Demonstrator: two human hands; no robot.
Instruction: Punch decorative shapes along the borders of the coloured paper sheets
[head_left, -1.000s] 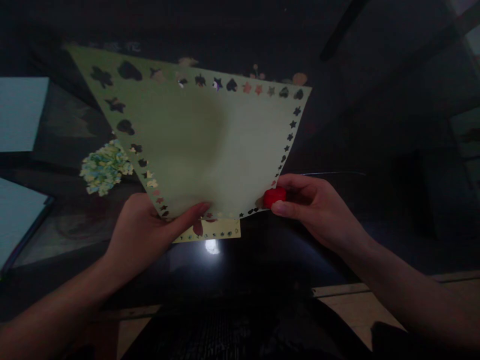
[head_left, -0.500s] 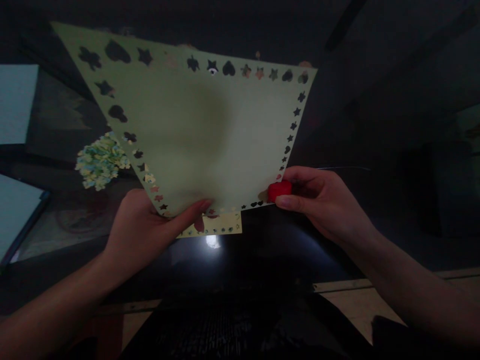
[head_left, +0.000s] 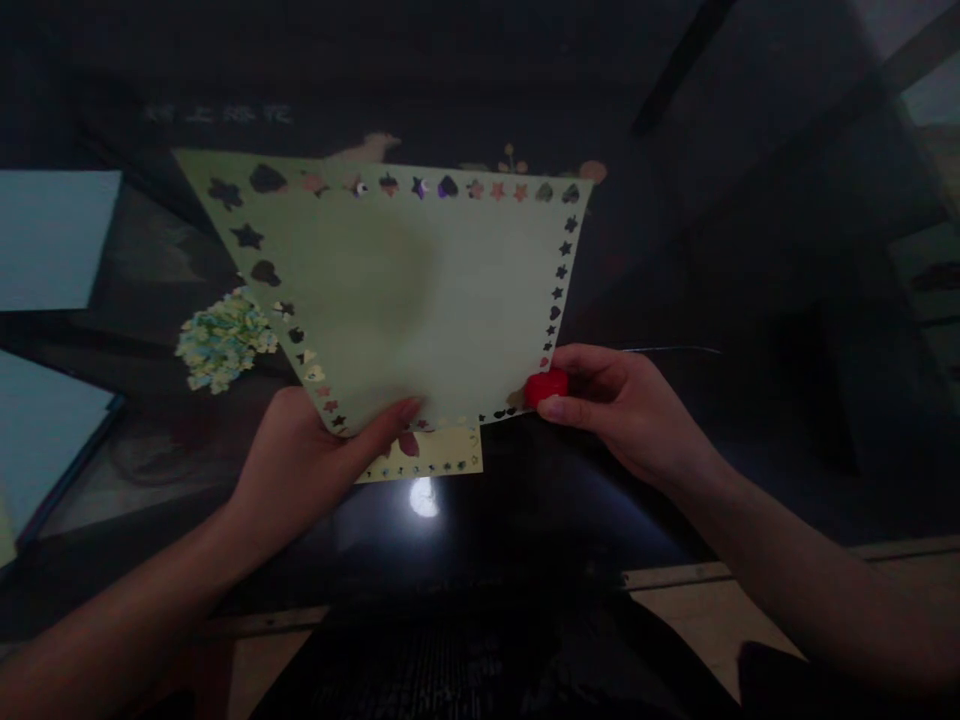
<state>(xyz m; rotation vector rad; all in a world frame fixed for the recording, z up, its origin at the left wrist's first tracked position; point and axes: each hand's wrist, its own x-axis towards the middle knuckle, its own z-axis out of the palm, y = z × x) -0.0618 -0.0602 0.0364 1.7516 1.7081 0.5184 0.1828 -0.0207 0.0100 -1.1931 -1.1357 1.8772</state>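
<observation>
A pale green paper sheet [head_left: 480,290] is held up at a tilt, with star, heart and leaf shaped holes along its edges. My left hand [head_left: 315,460] grips its lower left corner, thumb on top, the other fingers hidden beneath. Between the thumb and fingers of my right hand [head_left: 622,400] is a small red punch [head_left: 546,387], which sits at the sheet's lower right corner. Under the sheet's lower edge, a yellow paper [head_left: 450,455] with a punched border shows on the dark table.
The dark glossy table [head_left: 525,530] bears printed flowers [head_left: 225,340] at the left. Light blue sheets [head_left: 52,240] lie at the far left. A thin pale line [head_left: 675,349] runs to the right of my right hand.
The far edge of the green sheet has dropped lower in view, and its slant is less steep. Both hands keep their hold, and the red punch is still at the lower right corner.
</observation>
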